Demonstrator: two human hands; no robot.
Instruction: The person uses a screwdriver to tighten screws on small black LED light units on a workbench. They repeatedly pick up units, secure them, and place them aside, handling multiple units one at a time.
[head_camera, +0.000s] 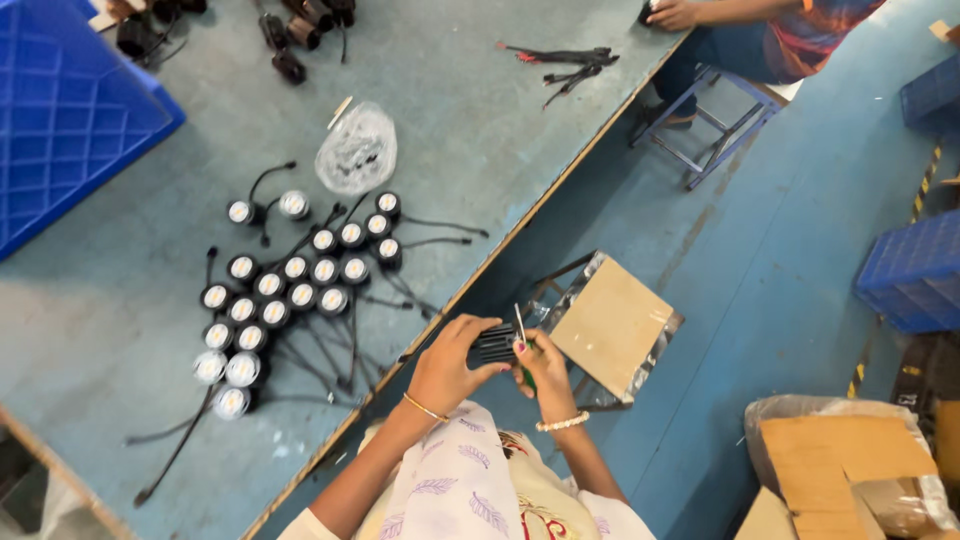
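Up on the bench (480, 120) sits a small clear plastic bag (357, 150), crumpled and rounded, just above the cluster of little round lamps (290, 285). Down at the lower right on the floor there's a brown cardboard box (845, 465) with its flaps open, a clear plastic liner bunched around it. Beside the bench edge, a flat tan cardboard sheet (608, 325) lies on shiny plastic wrap over a stool.
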